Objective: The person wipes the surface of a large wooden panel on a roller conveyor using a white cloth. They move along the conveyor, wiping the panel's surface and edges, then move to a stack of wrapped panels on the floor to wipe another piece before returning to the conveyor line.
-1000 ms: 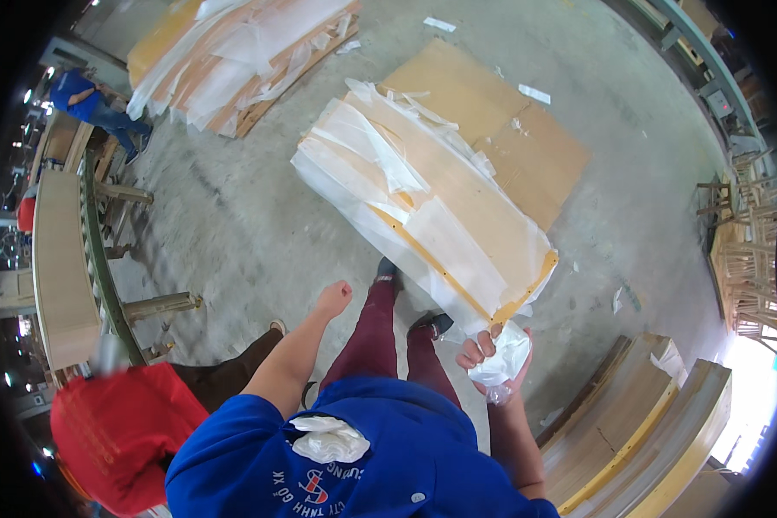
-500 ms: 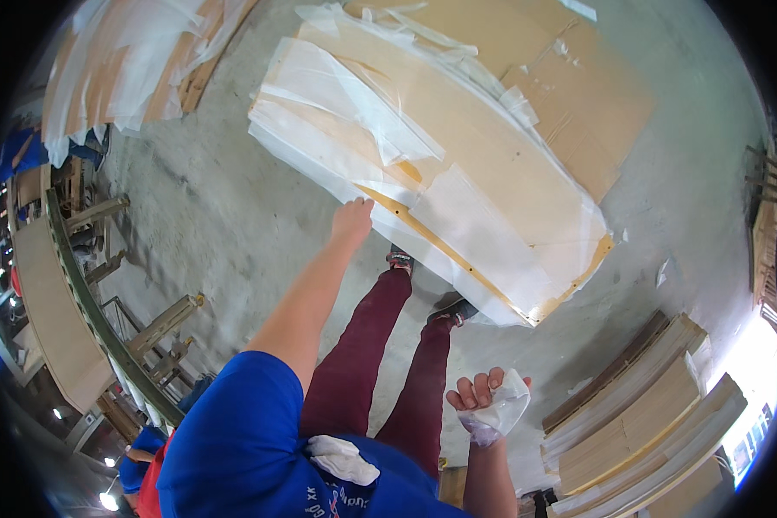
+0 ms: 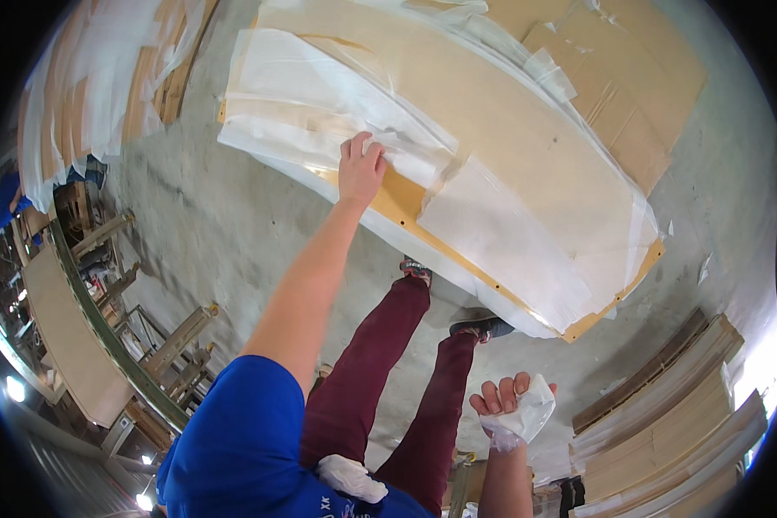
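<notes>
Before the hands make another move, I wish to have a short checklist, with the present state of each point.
1. Left hand at the wrapped panel: ok, it is over the near edge.
2. Left fingers gripping the white wrapping: cannot tell, the pinch is not clear.
3. Right hand free: not ok, it holds a white plastic bundle.
4. Wrapping covers the near edge fully: not ok, a yellow-brown strip shows.
5. Right shoe clear of the panel: cannot tell, they look very close.

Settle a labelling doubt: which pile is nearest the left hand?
The middle pile: the left hand is at its white wrapping. The upper-left pile and lower-right pile lie farther off.
</notes>
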{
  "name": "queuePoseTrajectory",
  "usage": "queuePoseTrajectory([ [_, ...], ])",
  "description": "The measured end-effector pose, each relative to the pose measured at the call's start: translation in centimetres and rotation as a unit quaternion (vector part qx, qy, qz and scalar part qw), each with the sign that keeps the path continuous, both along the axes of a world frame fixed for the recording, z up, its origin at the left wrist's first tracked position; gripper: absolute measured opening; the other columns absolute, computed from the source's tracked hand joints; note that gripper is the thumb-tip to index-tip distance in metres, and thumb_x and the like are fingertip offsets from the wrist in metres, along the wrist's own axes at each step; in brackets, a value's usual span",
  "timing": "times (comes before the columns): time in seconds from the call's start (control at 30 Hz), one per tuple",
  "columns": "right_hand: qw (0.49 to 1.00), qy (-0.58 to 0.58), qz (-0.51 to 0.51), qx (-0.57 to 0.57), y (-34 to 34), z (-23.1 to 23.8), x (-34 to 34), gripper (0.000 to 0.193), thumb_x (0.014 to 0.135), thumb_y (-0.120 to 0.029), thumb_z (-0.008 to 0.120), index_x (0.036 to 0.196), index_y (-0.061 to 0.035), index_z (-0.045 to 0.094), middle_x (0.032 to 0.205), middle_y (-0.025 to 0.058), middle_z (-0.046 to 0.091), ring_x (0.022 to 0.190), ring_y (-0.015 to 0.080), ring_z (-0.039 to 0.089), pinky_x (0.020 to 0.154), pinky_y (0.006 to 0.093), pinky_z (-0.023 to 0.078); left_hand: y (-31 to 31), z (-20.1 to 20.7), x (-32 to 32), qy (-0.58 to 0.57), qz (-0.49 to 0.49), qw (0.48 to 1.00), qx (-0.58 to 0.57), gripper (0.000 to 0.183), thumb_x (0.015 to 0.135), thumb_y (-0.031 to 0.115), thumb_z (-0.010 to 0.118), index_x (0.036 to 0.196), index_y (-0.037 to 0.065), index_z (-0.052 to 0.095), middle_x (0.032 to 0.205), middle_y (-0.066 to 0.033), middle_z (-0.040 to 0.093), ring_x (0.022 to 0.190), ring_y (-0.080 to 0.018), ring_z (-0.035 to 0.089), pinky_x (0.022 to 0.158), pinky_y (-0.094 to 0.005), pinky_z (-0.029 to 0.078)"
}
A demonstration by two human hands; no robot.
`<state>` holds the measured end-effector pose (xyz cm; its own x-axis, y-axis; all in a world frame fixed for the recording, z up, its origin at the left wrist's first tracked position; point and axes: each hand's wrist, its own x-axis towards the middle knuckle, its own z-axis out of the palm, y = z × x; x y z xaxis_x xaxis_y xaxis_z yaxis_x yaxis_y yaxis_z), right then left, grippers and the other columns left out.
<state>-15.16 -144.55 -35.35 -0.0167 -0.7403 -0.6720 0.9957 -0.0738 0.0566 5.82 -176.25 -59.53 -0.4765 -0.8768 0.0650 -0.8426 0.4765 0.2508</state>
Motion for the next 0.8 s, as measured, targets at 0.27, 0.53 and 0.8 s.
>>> queuePoseTrajectory([
  [0.27,0.999,-0.019,-0.028,-0.019,1.0,-1.6,-0.5,0.055,0.092,-0.058,0.037,0.093,-0.0093,0.06,0.069,0.0048,0.055,0.068,0.0197,0.044,0.062,0.0347,0.033,-6.4,-1.9,-6.1,-0.042,0.132,0.966,0.22,0.028,0.083,0.019,0.059,0.105,0.003,0.055,0.101,-0.0213,0.061,0.096,-0.0397,0.058,0.079,-0.0475,0.047],
  [0.53,0.993,-0.03,-0.102,-0.051,3.5,-0.1,-1.5,0.052,0.092,-0.058,0.038,0.094,-0.0102,0.06,0.071,0.004,0.055,0.068,0.0184,0.043,0.063,0.0331,0.032,14.2,-2.1,-19.2,0.256,-0.217,0.917,0.214,0.012,0.08,0.012,0.056,0.088,0.003,0.056,0.091,-0.0171,0.058,0.088,-0.0341,0.053,0.08,-0.0454,0.04],
  [0.8,0.988,0.014,-0.146,-0.04,8.7,3.0,-4.2,0.053,0.092,-0.059,0.035,0.087,-0.0104,0.056,0.065,0.0029,0.052,0.065,0.0179,0.041,0.06,0.0328,0.028,33.3,6.3,-19.0,0.127,-0.262,0.79,0.54,0.024,0.085,0.015,0.058,0.104,0.006,0.047,0.086,-0.0183,0.061,0.083,-0.0366,0.06,0.072,-0.0475,0.044],
])
